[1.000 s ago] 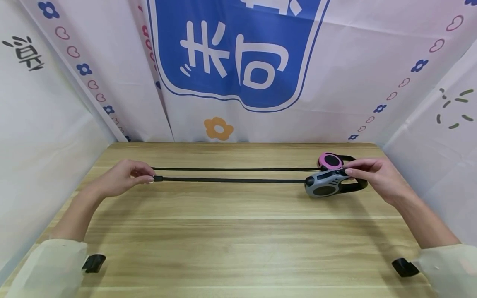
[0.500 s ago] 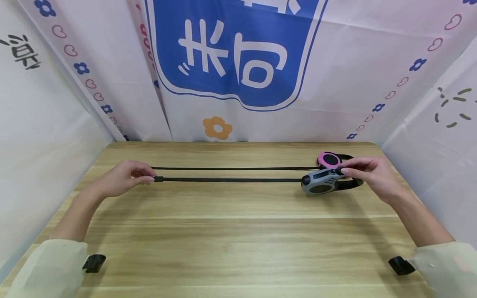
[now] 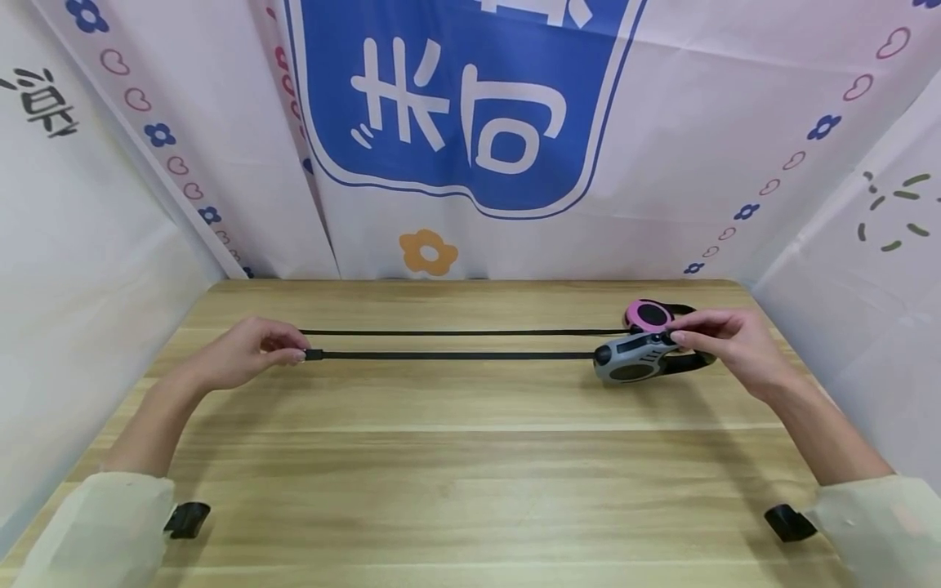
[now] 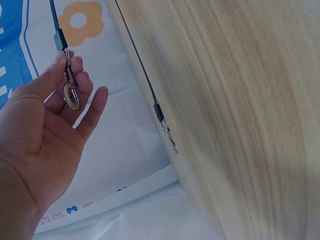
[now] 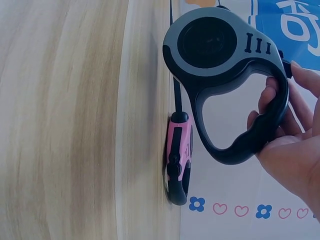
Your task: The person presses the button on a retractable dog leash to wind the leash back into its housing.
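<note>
A grey and black retractable dog leash [image 3: 631, 359] hangs above the right side of the table, its loop handle gripped by my right hand [image 3: 728, 347]. In the right wrist view the fingers curl round the black handle [image 5: 245, 145] and the thumb touches the button. Its black strap [image 3: 456, 355] runs taut across to the left. There my left hand [image 3: 253, 355] pinches the strap's metal snap hook [image 4: 71, 92] between thumb and fingers. Behind it a pink and black retractable leash [image 3: 649, 315] lies on the table, its strap [image 3: 470, 332] drawn out parallel.
The pink leash's snap hook [image 4: 167, 135] lies near the table's far edge at left. The wooden table [image 3: 470, 490] is bounded by white printed cloth [image 3: 698, 163] at the back and both sides.
The right hand and grey leash shift slightly left between the first two frames, along with a small camera shift. Both hands keep their hold, and the strap stays stretched.
</note>
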`<state>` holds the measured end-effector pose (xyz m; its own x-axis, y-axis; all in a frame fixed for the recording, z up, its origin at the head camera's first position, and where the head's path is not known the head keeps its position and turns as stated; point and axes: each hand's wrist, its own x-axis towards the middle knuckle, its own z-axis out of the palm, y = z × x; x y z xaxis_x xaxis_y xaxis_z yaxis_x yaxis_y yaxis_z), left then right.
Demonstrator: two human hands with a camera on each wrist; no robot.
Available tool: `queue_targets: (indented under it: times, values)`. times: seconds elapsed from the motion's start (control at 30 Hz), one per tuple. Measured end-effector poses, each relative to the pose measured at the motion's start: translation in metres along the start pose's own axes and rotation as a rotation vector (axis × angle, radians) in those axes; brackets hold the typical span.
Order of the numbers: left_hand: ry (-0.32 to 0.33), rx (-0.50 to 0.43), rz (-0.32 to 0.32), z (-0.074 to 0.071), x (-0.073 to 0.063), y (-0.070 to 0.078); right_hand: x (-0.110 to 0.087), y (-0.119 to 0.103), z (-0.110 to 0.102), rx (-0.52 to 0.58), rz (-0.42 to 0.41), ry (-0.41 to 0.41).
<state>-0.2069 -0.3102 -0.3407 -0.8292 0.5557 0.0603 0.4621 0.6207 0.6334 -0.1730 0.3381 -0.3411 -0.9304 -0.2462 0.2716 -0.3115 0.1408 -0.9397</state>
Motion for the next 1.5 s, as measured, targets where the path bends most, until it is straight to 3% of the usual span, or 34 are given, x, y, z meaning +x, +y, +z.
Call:
queue_targets:
  times: [0.73,1.1,1.5]
  values:
    - [-0.005,-0.004,0.017,0.003,0.003,0.003,-0.001,0.0,0.001,-0.02,0.006,-0.001]
    - [-0.013,0.003,-0.003,0.002,0.006,0.008,0.0,0.0,0.002,-0.095,0.032,0.015]
    - [-0.011,0.0,-0.001,0.003,0.012,0.009,0.007,0.003,0.007,-0.068,0.031,0.02]
